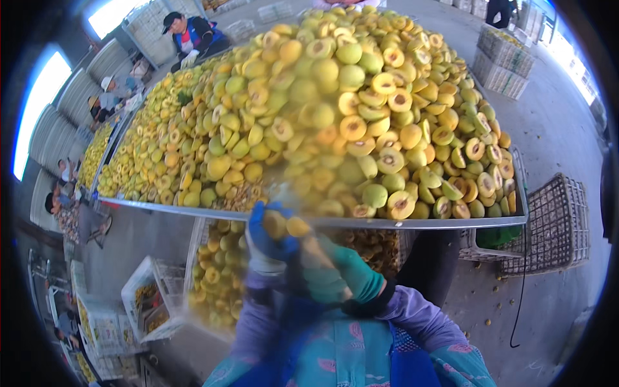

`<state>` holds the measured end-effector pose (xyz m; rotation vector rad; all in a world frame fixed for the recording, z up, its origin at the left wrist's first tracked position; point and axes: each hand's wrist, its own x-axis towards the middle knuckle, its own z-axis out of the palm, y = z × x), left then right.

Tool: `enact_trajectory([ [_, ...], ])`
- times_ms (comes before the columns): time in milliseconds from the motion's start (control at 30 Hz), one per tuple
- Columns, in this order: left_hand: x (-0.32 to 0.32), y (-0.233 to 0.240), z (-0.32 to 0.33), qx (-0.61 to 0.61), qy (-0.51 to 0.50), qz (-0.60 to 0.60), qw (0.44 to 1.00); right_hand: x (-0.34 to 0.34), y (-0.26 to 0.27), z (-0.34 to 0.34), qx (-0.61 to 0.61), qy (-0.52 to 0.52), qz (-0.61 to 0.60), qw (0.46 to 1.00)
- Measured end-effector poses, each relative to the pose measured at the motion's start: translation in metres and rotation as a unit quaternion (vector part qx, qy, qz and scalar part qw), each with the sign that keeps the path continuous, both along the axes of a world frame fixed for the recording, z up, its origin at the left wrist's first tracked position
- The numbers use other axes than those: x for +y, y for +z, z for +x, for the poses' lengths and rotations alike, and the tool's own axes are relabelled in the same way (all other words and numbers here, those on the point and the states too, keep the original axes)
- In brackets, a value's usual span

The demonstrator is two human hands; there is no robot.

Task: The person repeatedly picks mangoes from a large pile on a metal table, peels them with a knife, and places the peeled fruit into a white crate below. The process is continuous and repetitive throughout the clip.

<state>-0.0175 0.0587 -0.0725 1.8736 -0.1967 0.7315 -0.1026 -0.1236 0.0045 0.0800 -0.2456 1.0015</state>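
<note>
Close above the tray's near rim, my left hand (272,237), in a blue-and-white glove, grips a yellow apricot (274,224). Against its fingertips shows a smaller yellow piece of fruit (297,226), which is blurred. My right hand (346,273), in a green glove, is closed around a slim tan tool (316,251) whose kind I cannot make out. The tool's upper end reaches the fruit at my left hand. In front of me a metal-rimmed tray (435,223) bears a high heap of apricots (391,159), many halved with brown hollows. Haze blurs the heap's middle.
Below the rim stand a crate of apricots (217,271) at left and brown pieces (372,246) at right. A plastic crate (556,222) and a hanging cord (523,295) are at the right. Other workers, one a person in a dark cap (198,36), sit at left.
</note>
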Motion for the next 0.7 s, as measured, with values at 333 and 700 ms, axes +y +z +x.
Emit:
enact_trajectory([
  [333,0.017,0.02,0.083,0.149,-0.037,0.341,0.928,0.001,-0.05,-0.031,0.036,-0.117,-0.478,0.87],
  [700,0.026,0.062,0.027,0.353,-0.214,-0.195,0.89,0.017,-0.026,0.011,-0.326,-0.522,-0.628,0.475],
])
